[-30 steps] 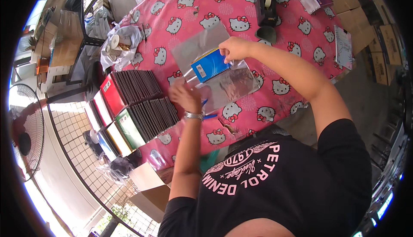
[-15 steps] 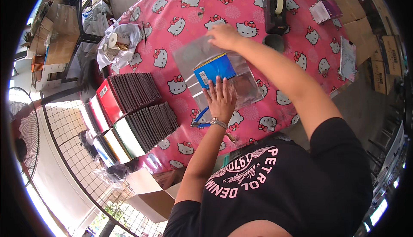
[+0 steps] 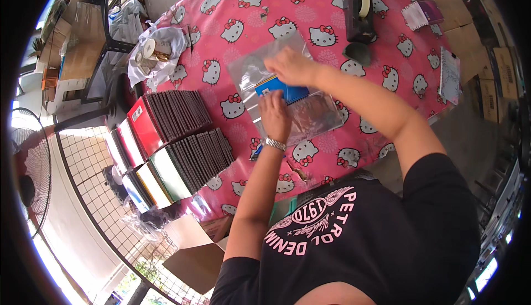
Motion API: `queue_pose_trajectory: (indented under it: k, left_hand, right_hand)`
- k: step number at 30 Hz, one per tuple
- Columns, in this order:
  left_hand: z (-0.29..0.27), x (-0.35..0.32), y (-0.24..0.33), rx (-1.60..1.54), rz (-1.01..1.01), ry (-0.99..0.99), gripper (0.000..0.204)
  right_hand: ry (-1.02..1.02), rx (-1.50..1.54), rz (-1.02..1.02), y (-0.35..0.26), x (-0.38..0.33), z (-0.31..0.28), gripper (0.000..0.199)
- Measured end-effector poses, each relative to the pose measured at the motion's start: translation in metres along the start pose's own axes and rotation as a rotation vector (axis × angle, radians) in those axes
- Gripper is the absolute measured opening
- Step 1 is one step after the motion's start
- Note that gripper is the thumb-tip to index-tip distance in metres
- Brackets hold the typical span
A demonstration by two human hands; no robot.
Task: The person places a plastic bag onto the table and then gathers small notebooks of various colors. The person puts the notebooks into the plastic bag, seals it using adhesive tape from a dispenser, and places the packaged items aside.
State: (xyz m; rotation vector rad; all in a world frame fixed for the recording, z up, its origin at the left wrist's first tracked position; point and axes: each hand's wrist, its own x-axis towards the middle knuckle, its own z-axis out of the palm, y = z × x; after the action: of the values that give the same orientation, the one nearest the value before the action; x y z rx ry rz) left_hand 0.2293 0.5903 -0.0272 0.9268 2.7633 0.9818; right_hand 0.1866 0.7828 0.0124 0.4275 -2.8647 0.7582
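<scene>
Hands met over a clear plastic bag [image 3: 310,114] on the pink patterned tablecloth [image 3: 232,6] as I watched. My left hand [image 3: 275,115] lay flat, fingers loose, pressing the bag, while my right hand [image 3: 293,66] pinched the far edge beside the blue notebook [image 3: 279,90] inside. Spiral notebooks [image 3: 182,141] stood stacked left.

A table [image 3: 332,155] is covered with a pink cartoon-cat cloth and is lit by daylight. A wire-grid fence [image 3: 94,194] and a standing fan [image 3: 30,172] are seen at the left, over pale flooring. Cardboard boxes [image 3: 498,67] are stacked at the right.
</scene>
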Motion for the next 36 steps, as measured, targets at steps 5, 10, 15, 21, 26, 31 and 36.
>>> queue_pose_trajectory:
  k: [5,10,15,21,26,31,36]
  left_hand:
    - [-0.036,0.059,0.012,0.4,0.287,0.163,0.039]
    - [-0.107,0.058,0.0,0.76,0.019,-0.339,0.035]
    - [-0.066,0.039,0.047,0.424,0.462,-0.076,0.042]
    - [-0.026,0.048,0.002,0.402,0.322,-0.124,0.034]
    - [-0.027,0.06,0.009,0.371,0.254,-0.204,0.022]
    - [-0.027,0.066,0.035,0.35,0.31,-0.31,0.015]
    - [-0.025,0.071,0.039,0.483,0.247,-0.372,0.016]
  right_hand:
    - [0.337,-0.303,0.178,-0.053,-0.058,0.029,0.038]
    - [0.279,-0.429,0.243,-0.061,-0.071,0.042,0.031]
    - [0.29,-0.471,0.23,-0.065,-0.074,0.036,0.022]
    - [0.47,-0.31,0.644,-0.049,-0.103,-0.017,0.013]
    - [0.313,-0.257,0.41,-0.115,-0.135,0.042,0.045]
    - [0.033,-0.13,0.447,-0.126,-0.105,0.062,0.082]
    - [-0.067,-0.228,0.495,-0.123,-0.089,0.048,0.081]
